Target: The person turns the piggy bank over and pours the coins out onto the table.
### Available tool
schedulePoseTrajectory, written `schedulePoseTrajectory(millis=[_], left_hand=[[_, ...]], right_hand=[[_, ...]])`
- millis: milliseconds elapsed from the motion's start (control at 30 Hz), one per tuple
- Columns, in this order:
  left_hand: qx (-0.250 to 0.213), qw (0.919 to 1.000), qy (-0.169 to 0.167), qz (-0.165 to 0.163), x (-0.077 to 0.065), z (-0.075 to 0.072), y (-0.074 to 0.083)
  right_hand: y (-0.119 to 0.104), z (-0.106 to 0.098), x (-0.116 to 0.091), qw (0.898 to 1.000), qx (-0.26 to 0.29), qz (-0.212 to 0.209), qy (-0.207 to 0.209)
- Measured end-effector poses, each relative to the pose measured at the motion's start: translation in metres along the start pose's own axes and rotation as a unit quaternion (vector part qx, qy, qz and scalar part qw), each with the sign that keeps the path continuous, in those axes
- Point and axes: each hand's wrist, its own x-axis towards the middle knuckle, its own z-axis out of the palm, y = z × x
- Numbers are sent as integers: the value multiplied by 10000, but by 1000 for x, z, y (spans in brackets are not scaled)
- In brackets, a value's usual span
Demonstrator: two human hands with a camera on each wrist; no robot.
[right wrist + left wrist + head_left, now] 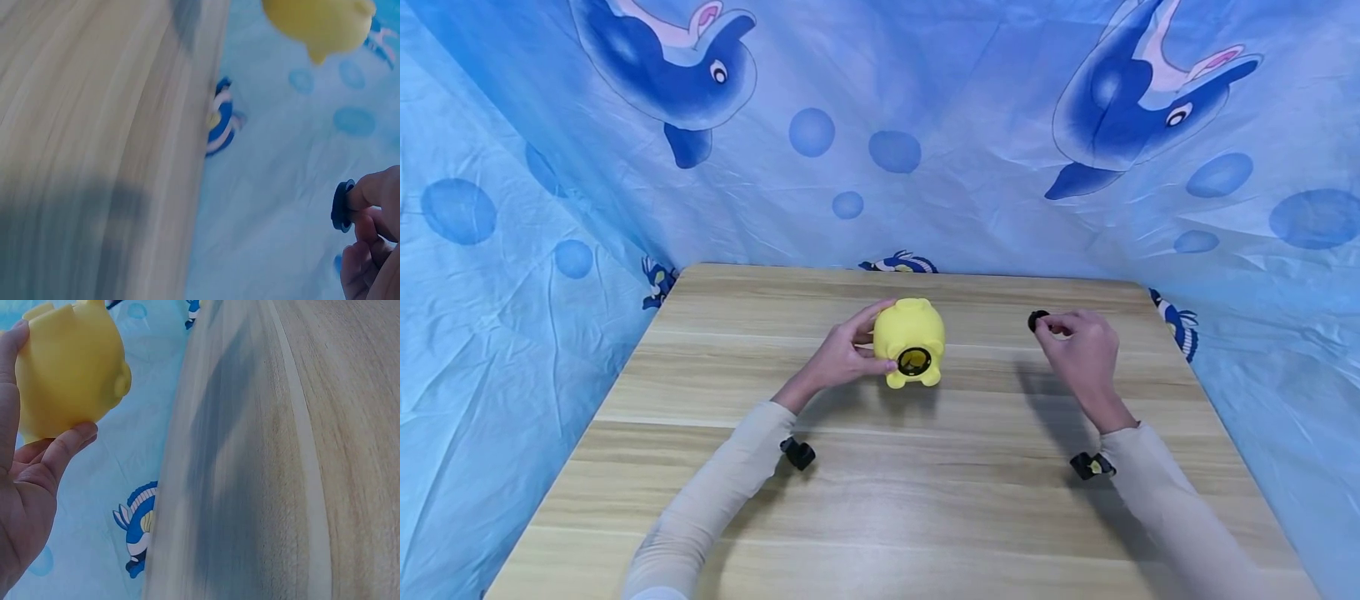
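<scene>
A yellow piggy bank [912,323] is held over the table by my left hand [848,348], thumb and fingers around its left side. Facing me on it is a round opening with a black rim [914,362], the thumb tip right beside it. The left wrist view shows the smooth yellow body [72,369] with the fingers under it. Off to the right, my right hand [1084,343] pinches a small round black plug [1037,321] between thumb and fingertips. The right wrist view shows this plug [341,206] edge-on, away from the piggy bank [328,22].
The light wood-grain table [880,500] lies under both hands. Blue cloth [970,217] printed with dolphins and bubbles hangs behind and along the sides. Each wrist carries a small black camera, one on the left sleeve [797,453] and one on the right [1092,465].
</scene>
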Motion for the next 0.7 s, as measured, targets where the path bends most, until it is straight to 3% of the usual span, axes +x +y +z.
schedulePoseTrajectory(millis=[467,700], left_hand=[[58,10000,24,4,-4,-3,1],[11,9999,71,-71,-5,-6,0]], right_hand=[[62,-4,3,9961,-514,552,-450],[83,-3,0,9830,-772,1260,-1088]])
